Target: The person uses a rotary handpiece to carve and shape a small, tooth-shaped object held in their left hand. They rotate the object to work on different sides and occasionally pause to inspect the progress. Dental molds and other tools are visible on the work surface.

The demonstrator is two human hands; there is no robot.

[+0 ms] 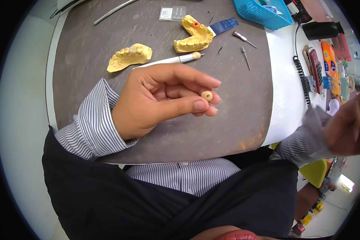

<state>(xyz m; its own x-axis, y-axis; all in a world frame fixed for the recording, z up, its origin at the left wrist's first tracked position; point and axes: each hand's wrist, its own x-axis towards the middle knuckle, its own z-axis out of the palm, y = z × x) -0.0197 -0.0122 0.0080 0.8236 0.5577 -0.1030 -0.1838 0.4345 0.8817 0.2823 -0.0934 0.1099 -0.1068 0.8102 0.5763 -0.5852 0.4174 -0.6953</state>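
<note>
Crown (207,95) is sitting at the fingertips of the left hand (160,98), above the mat; small, cream, rounded, its wall is circling a dark hole. Left thumb and fingers are pinching it, the rest curling loosely.

Surface, left to right: brown mat (168,140) is showing scratches and, low at right, orange stains. Shorter cast (130,58) is lying at left; handpiece (168,61) is pointing its tip rightward, just below horseshoe cast (206,36). Blue strip (226,26) is lying against that cast's right side. Basket (278,22) is overhanging the mat's far right corner; coiled cord (302,78) is trailing over white tabletop (282,68). Right hand (344,130) is blurring at the right edge; cannot tell whether it is grasping anything.

Textures: striped left cuff (102,120) is creasing; casts are looking yellow, chalky; handpiece is looking white, smooth; basket is showing perforated blue plastic.
</note>
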